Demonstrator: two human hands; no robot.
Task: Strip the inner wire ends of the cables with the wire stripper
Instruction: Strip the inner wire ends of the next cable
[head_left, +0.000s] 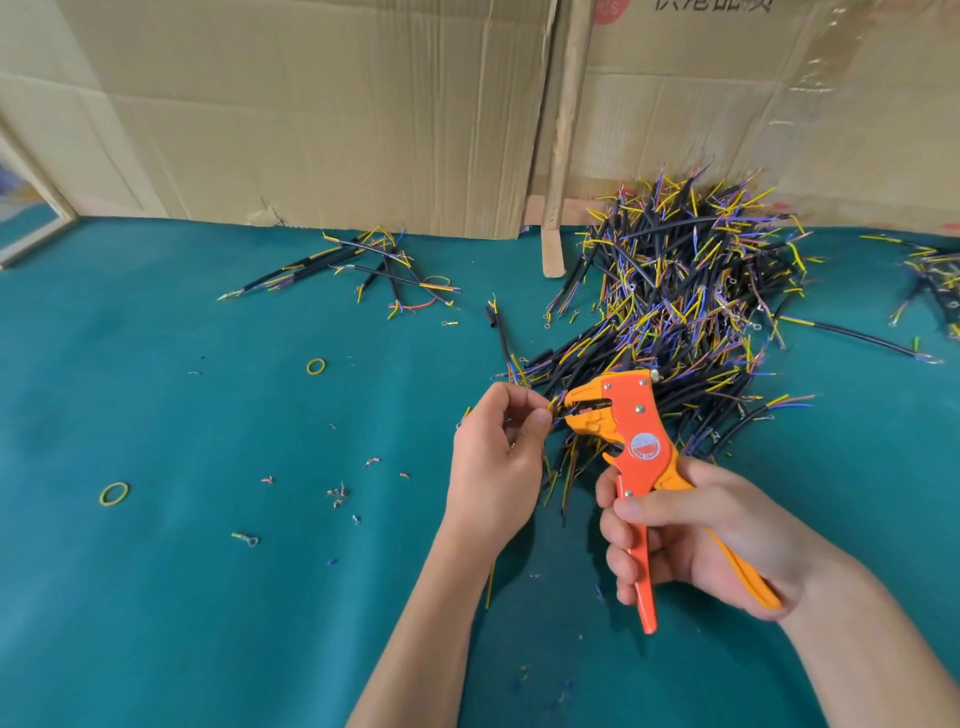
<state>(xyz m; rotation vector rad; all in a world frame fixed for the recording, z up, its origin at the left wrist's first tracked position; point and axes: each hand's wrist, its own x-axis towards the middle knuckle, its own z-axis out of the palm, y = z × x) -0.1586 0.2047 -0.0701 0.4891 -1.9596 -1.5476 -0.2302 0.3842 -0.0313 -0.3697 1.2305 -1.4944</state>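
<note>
The left hand (493, 457) pinches a cable's inner wire end (555, 404) into the wire stripper (631, 431), whose handles the right hand (691, 535) clenches, just before the cable pile (691, 312); fed too deep, the squeeze could sever copper strands

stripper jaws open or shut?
Open: a dark gap shows between the jaws of the wire stripper, and the handles in the right hand are spread apart.
</note>
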